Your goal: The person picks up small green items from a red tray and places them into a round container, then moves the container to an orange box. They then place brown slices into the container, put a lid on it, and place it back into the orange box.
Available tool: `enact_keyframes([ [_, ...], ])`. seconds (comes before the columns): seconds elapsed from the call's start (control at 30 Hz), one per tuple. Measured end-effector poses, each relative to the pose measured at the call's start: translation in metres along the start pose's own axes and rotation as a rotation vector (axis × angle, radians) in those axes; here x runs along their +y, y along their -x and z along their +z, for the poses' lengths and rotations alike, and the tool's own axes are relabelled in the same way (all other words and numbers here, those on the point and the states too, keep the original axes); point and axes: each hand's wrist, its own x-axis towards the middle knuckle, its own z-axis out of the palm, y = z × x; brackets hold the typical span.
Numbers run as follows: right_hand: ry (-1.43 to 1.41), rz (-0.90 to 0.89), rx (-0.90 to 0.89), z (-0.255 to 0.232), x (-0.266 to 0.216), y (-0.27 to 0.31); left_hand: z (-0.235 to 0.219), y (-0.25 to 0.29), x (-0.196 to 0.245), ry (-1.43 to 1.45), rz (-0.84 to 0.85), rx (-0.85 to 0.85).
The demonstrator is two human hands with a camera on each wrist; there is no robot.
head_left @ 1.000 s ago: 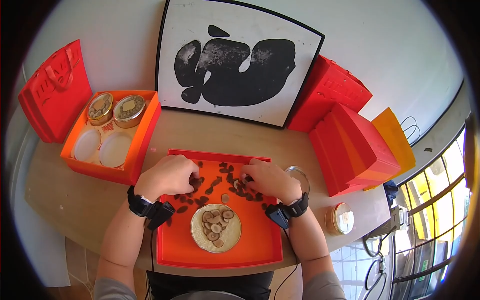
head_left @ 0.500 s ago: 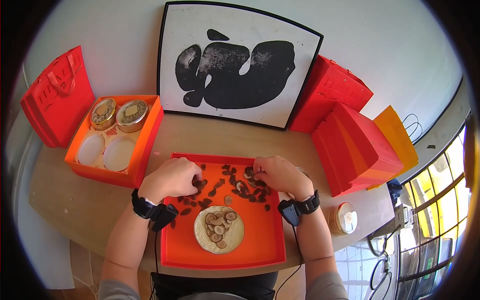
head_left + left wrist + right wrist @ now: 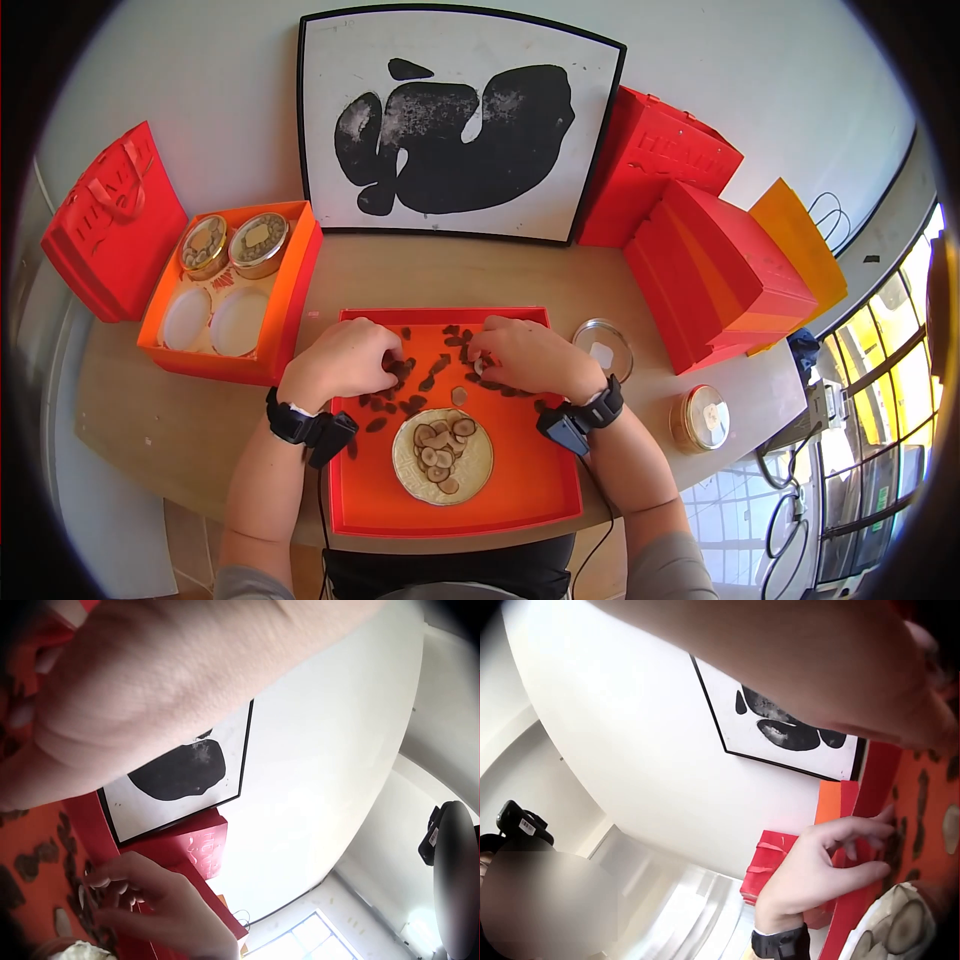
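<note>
Many dark brown oval slices (image 3: pixel 433 372) lie scattered over the far half of an orange-red tray (image 3: pixel 535 500). My left hand (image 3: pixel 345 360) reaches down among those on the left; in the right wrist view its thumb and fingers stand apart at the slices. On the right side, my right hand (image 3: pixel 535 355) has bent fingers at another cluster, beside a pale slice. Its thumb and index finger are spread in the left wrist view. A cream plate (image 3: pixel 470 480) with a pile of pale, dark-rimmed round slices (image 3: pixel 437 450) sits nearer me in the tray. One pale slice (image 3: pixel 459 395) lies just beyond the plate.
An orange box (image 3: pixel 290 330) with two lidded jars and two round hollows stands left, a red bag (image 3: pixel 115 230) behind it. Right are a round lid (image 3: pixel 603 350), a jar (image 3: pixel 700 420), a red box (image 3: pixel 710 290) and another red bag (image 3: pixel 660 160). A framed print (image 3: pixel 465 130) leans behind.
My right hand shifted right between the first two frames, then came back left over the slices, uncovering the round lid. My left hand stays nearly in place. The head view has tilted slightly.
</note>
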Motion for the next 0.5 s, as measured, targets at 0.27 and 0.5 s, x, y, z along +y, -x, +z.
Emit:
enact_keyframes([
  [0.27, -0.032, 0.075, -0.124, 0.001, 0.013, -0.003, 0.001, -0.001, -0.002, 0.001, -0.012, -0.004],
  [0.5, 0.007, 0.063, -0.082, 0.006, 0.021, -0.002, -0.004, 0.003, 0.004, 0.025, -0.007, 0.008],
])
